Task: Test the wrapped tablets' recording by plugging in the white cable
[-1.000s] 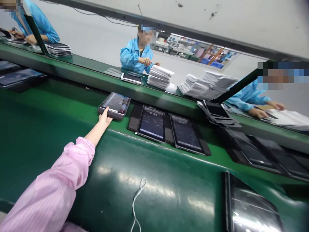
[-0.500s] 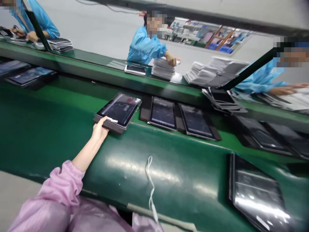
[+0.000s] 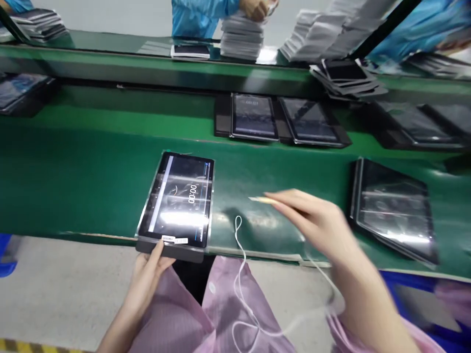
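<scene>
A tablet (image 3: 180,201) in clear film, its lit screen reading 00:00, lies on a dark flat block (image 3: 171,249) at the green bench's near edge. My left hand (image 3: 149,267) grips the block and tablet at their near side, thumb beside two small white labels (image 3: 174,239). To the right of the tablet, my right hand (image 3: 309,213) is raised over the bench, slightly blurred. It pinches a thin cable plug (image 3: 262,199), pale yellow with a whitish tip. A white cable (image 3: 241,284) runs below it across my lap, with one loop resting on the bench.
Two tablets (image 3: 253,117) lie on dark blocks on the bright green strip behind. A stack of film-covered tablets (image 3: 395,211) sits at the right. Across the ledge are piled white slabs (image 3: 242,37), and co-workers in blue sleeves (image 3: 195,17). A blue bin (image 3: 412,299) stands lower right.
My left hand has drawn the tablet and its block from the strip to the near edge. My right hand has come into view with the plug. The view has tilted down.
</scene>
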A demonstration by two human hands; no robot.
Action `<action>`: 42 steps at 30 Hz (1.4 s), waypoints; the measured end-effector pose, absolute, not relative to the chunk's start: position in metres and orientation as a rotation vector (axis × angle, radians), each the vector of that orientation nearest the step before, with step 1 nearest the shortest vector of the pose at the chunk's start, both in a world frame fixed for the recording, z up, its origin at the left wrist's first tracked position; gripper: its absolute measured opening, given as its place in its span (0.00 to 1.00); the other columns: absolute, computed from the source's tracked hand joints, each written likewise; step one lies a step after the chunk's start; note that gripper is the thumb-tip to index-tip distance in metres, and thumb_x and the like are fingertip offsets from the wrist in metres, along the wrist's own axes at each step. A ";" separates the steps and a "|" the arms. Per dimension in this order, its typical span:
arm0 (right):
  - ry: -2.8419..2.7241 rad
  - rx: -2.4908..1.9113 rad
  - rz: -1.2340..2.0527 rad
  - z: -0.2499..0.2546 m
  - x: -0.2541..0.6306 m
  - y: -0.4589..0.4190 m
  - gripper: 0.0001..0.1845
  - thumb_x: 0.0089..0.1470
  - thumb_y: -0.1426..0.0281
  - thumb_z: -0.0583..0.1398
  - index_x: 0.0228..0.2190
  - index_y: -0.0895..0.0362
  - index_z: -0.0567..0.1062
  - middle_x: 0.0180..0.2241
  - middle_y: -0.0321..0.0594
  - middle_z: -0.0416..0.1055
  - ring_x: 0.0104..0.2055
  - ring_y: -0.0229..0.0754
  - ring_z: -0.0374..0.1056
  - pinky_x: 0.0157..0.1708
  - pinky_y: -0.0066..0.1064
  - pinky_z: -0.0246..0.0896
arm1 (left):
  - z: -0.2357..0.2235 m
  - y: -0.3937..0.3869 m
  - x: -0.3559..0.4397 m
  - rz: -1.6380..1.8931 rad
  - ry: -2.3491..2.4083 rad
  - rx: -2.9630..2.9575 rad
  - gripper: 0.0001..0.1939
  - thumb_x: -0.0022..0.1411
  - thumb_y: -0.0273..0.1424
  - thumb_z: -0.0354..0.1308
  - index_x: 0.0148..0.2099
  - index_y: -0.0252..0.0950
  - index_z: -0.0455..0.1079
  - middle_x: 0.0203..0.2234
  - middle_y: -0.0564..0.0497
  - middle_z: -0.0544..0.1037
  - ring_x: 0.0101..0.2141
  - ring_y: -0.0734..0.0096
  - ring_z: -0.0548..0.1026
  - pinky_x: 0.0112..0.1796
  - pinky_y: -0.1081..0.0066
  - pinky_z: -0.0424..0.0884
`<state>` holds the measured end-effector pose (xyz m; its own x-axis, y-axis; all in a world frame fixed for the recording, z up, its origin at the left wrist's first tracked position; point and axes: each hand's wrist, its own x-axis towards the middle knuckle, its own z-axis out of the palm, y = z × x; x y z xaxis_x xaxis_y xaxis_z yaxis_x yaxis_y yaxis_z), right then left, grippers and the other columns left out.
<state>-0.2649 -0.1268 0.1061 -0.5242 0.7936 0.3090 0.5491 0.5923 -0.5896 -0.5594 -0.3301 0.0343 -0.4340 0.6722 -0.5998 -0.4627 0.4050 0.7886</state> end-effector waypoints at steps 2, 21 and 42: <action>-2.169 -1.049 0.755 0.076 -0.290 -0.095 0.17 0.67 0.55 0.59 0.39 0.53 0.83 0.40 0.45 0.81 0.40 0.50 0.77 0.42 0.42 0.74 | 0.038 -0.340 -0.584 0.978 1.683 0.374 0.18 0.48 0.55 0.72 0.26 0.47 0.79 0.26 0.45 0.83 0.32 0.46 0.84 0.39 0.54 0.83; -1.879 -0.951 1.037 0.011 -0.352 -0.002 0.11 0.64 0.65 0.60 0.38 0.54 0.84 0.38 0.40 0.81 0.40 0.46 0.75 0.42 0.36 0.68 | 0.057 -0.170 -0.668 0.924 2.009 1.250 0.29 0.69 0.54 0.53 0.63 0.44 0.72 0.62 0.50 0.74 0.65 0.53 0.67 0.69 0.52 0.55; -2.143 -0.586 1.001 0.023 -0.345 0.019 0.08 0.63 0.62 0.64 0.37 0.48 0.85 0.39 0.36 0.82 0.40 0.45 0.78 0.44 0.40 0.76 | 0.049 -0.162 -0.678 1.078 1.760 1.018 0.23 0.67 0.47 0.61 0.60 0.49 0.75 0.62 0.54 0.73 0.66 0.54 0.66 0.69 0.57 0.56</action>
